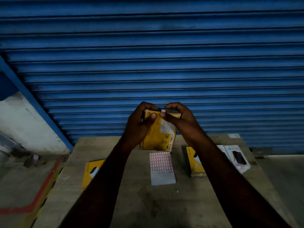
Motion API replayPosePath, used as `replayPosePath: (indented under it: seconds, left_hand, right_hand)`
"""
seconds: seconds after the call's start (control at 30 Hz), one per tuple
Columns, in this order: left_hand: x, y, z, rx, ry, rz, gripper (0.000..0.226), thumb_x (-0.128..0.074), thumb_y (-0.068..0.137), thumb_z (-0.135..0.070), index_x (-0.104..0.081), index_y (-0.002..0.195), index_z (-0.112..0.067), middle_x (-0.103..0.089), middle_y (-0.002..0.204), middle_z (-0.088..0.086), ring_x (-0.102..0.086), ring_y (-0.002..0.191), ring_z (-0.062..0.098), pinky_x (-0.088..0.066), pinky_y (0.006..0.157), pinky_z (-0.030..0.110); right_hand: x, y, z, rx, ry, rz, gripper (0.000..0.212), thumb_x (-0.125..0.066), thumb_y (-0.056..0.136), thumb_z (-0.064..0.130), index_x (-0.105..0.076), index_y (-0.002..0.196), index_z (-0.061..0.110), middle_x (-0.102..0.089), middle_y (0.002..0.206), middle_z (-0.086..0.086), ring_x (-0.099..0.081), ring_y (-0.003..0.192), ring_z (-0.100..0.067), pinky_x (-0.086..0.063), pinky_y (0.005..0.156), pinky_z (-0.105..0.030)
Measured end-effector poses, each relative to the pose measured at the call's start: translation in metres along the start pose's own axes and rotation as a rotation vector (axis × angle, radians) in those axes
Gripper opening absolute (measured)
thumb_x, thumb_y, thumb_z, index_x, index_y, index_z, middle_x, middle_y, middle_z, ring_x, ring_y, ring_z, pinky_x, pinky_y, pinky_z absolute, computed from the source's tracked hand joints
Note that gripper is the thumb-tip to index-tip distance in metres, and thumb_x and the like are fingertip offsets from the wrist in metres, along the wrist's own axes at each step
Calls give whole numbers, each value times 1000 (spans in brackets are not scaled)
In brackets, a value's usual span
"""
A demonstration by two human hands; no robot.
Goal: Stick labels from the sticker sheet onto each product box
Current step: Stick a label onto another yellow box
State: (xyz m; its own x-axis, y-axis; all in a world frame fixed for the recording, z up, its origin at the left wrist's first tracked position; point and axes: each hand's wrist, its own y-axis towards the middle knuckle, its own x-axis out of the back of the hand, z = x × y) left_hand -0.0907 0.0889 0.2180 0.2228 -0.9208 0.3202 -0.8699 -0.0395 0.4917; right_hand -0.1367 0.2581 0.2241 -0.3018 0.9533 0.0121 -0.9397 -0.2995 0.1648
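Forearms (pixel 105 186) are reaching up from the frame's bottom across the surface (pixel 148 203). Left grip (pixel 141 119) is curling round the yellow box (pixel 159 135) at centre, steadying it upright. Right grip (pixel 177 117) is pinching its top edge, thumb apparently seating a small label (pixel 163 110). Sticker sheet (pixel 162 167) is lying just below, handy; more boxes (pixel 195 163) are waiting alongside.

Deep blue roller shutter (pixel 148 46) at 12 o'clock, ribbed in dark horizontal lines. Yellow product box (pixel 162 134) at centre, with black print and a white patch; pink-edged white label (pixel 163 110) on its top edge. White sticker sheet (pixel 162 167) at 6 o'clock, gridded in pink rectangles, blank below. Second yellow box (pixel 90 171) at 8 o'clock. White box (pixel 238 158) at 4 o'clock, picturing a black device. Tan table (pixel 148 203). Red floor line (pixel 41 191) at 8 o'clock
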Motion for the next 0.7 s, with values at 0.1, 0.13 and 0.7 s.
replayPosePath:
  seconds: [0.1, 0.13, 0.7]
  left_hand:
    - [-3, 0, -1, -17, -8, -24, 15, -56, 93, -21, -57, 107, -16, -64, 106, -6, -62, 98, 9, -50, 85, 26]
    - [-4, 0, -2, -16, -14, -28, 14, -56, 93, -21, -57, 106, -17, -64, 105, -6, -62, 98, 10, -51, 86, 29]
    - [-14, -10, 2, -89, 20, -76, 14, -56, 91, -28, -54, 100, -17, -63, 98, -3, -62, 89, 13, -52, 76, 32]
  right_hand:
    - [-6, -1, -5, -60, 139, -81, 29, -78, 77, 13, -66, 103, 17, -69, 103, -4, -66, 98, -19, -54, 82, -31]
    - [-7, -2, -5, -70, 183, -92, 27, -77, 77, 10, -66, 100, 17, -70, 99, -3, -67, 95, -18, -54, 81, -31]
    - [-18, -5, 13, -306, 424, -187, 38, -70, 49, 11, -63, 86, 12, -65, 71, -2, -64, 71, -19, -49, 63, -29]
